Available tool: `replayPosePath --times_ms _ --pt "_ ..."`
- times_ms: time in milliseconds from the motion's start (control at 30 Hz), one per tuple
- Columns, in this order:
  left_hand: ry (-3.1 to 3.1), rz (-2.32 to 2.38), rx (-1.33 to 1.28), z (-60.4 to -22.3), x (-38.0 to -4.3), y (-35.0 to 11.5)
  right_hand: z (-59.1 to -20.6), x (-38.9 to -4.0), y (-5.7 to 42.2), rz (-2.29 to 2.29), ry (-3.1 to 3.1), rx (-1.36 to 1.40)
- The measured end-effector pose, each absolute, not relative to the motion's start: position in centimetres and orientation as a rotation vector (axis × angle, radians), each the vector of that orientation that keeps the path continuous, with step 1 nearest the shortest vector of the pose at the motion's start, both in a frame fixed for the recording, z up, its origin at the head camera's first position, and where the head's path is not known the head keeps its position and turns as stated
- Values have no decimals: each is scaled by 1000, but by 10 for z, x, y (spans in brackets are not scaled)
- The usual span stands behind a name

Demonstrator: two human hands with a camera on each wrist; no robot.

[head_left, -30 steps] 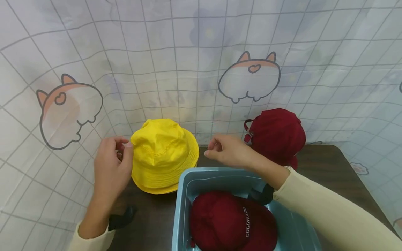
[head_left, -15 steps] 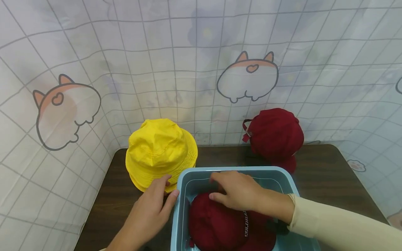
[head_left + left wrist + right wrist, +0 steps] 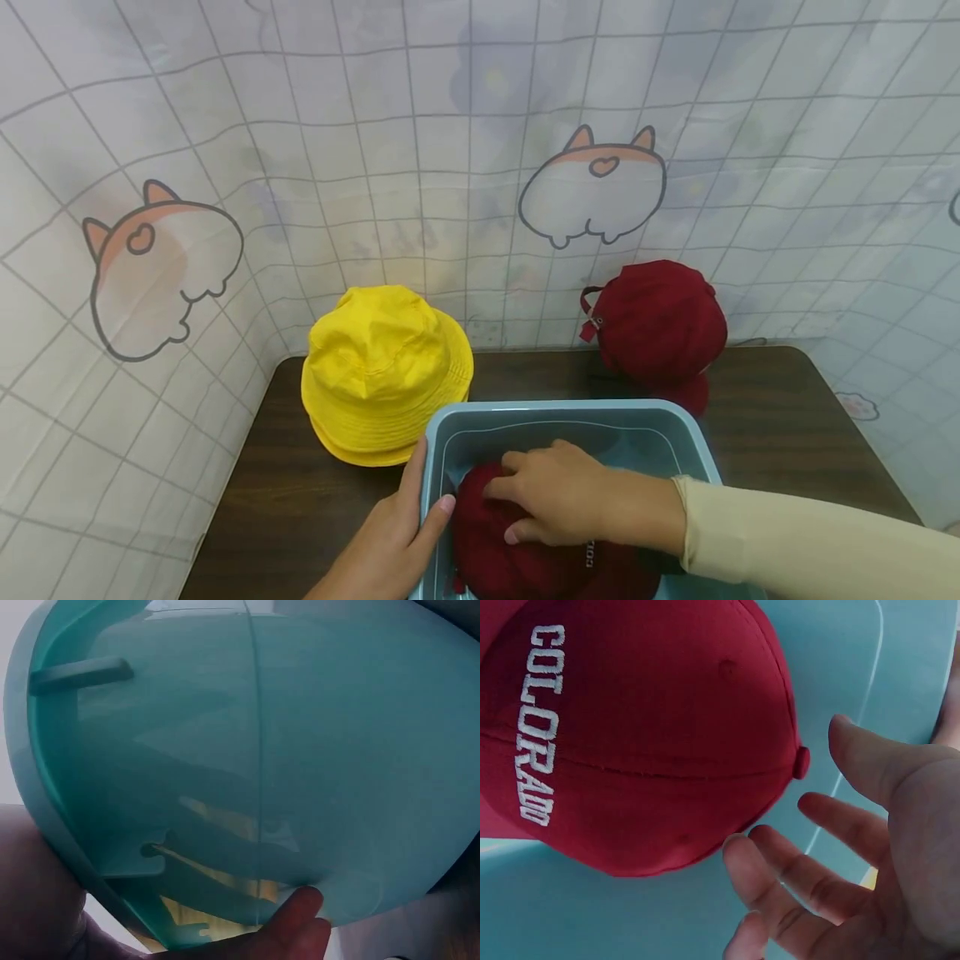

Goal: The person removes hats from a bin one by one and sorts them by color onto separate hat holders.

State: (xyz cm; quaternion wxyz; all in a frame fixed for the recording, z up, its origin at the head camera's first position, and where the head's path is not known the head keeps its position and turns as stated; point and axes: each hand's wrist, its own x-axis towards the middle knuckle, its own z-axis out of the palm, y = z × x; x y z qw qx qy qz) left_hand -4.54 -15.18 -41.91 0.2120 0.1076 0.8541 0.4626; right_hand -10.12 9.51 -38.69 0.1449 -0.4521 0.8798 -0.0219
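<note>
A blue plastic bin [image 3: 570, 406] stands at the front of the table with a dark red baseball cap [image 3: 660, 735] inside, "COLORADO" stitched in white on its crown. My left hand [image 3: 390, 537] grips the bin's left wall, thumb over the rim and fingers against the outside; the left wrist view shows the fingertips [image 3: 304, 904] on the wall. Over the cap hovers my right hand [image 3: 566, 493], fingers spread and slightly bent. The right wrist view has those fingers [image 3: 810, 881] beside the crown's button, apart from the cap. The right hand and sleeve hide part of the brim.
A yellow bucket hat [image 3: 382, 375] sits on the dark wooden table [image 3: 277, 483], left of and behind the bin. Another dark red cap [image 3: 663, 321] stands at the back right by the wall. A white checked sheet [image 3: 420, 167] with cartoon prints surrounds the table.
My left hand has come from beside the yellow hat to the bin's left rim and taken hold of it. My right hand has moved from behind the bin's rim down over the cap inside.
</note>
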Motion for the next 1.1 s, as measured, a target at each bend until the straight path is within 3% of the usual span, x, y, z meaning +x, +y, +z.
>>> replayPosePath --times_ms 533,1100 --pt "2324 1259 207 -425 -48 -154 -405 -95 86 359 2546 -1763" --pt "2352 1237 196 -425 -47 -151 -374 -93 101 364 2570 -1662"
